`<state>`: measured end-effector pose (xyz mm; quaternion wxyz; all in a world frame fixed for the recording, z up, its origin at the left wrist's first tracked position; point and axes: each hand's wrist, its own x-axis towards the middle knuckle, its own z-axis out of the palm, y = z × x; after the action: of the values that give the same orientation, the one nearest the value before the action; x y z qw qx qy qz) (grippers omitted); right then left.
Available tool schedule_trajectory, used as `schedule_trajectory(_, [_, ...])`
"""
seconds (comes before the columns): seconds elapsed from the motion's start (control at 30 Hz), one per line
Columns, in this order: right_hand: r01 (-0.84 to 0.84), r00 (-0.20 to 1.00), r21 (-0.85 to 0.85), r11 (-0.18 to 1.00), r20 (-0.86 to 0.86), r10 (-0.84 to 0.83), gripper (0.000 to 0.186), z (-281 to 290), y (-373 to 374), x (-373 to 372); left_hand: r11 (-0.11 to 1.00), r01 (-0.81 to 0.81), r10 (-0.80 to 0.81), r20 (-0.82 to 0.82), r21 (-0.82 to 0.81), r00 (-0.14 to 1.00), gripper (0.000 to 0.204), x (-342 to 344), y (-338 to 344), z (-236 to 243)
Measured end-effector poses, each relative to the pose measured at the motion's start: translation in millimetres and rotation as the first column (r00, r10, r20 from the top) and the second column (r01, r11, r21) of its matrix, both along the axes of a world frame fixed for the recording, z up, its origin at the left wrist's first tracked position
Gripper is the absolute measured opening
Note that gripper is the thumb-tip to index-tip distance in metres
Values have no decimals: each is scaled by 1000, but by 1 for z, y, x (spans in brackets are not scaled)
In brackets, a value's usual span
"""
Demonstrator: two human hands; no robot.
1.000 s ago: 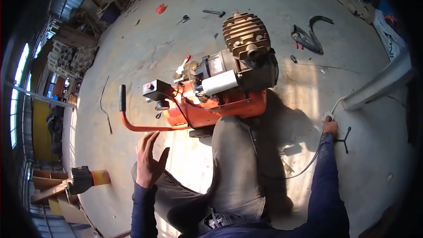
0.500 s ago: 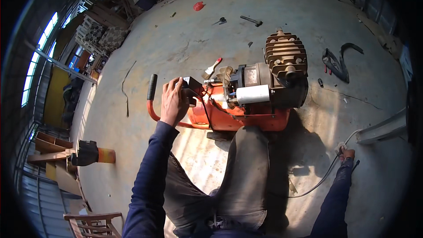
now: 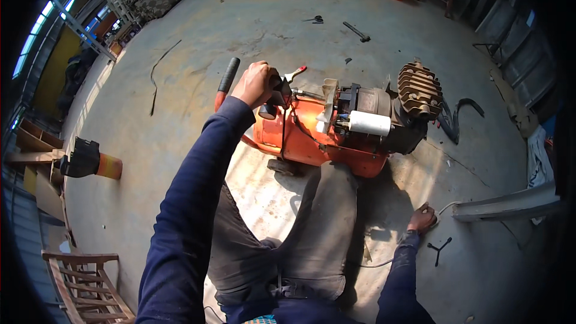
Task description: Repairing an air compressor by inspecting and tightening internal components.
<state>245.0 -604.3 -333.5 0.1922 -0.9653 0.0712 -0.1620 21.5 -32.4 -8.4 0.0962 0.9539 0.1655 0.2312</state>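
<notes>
An orange air compressor (image 3: 354,159) with a finned brown cylinder head (image 3: 420,90) and a white capacitor (image 3: 369,123) stands before my knees. Around the top of its black switch box (image 3: 281,91) my left hand (image 3: 255,84) is closed, fingers curled; the fingertips are hidden. A black-gripped handle (image 3: 228,75) rises just left of that hand. Low on the right, my right hand (image 3: 423,218) is closed at the end of a grey power cable (image 3: 378,265), around the plug, which the fingers mostly cover. A white cable (image 3: 449,206) leads from there to a beam.
The beam (image 3: 504,204) juts in from the right, and a three-armed black wrench (image 3: 440,251) lies near my right forearm. Beyond the compressor are a paintbrush (image 3: 296,73), scissors (image 3: 315,20), a hammer (image 3: 357,31) and a black hose (image 3: 459,120). A wooden chair (image 3: 87,285) stands at lower left.
The view has shifted. My left hand has gone from lying against the switch box to curling over its top. My right hand stays low by the cable; its fingers now hide the plug.
</notes>
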Motion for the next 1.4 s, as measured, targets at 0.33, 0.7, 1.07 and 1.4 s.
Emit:
schedule_trajectory(0.33, [-450,833,783,429,195,518,14,187,148,-225,995,75,-64,-154,70,986,15,10,14,6])
schedule_trajectory(0.7, [-792,308,581,189,111,945,15,182,242,-310,990,138,-138,5,-9,990,29,-3,9,-4])
schedule_trajectory(1.07, [-871,139,450,198,-161,977,19,165,239,-309,994,71,-69,33,-84,997,29,-3,11,-14])
schedule_trajectory(1.4, [-909,49,394,138,-227,973,21,185,239,-306,999,36,-40,176,24,984,26,-5,-12,-17])
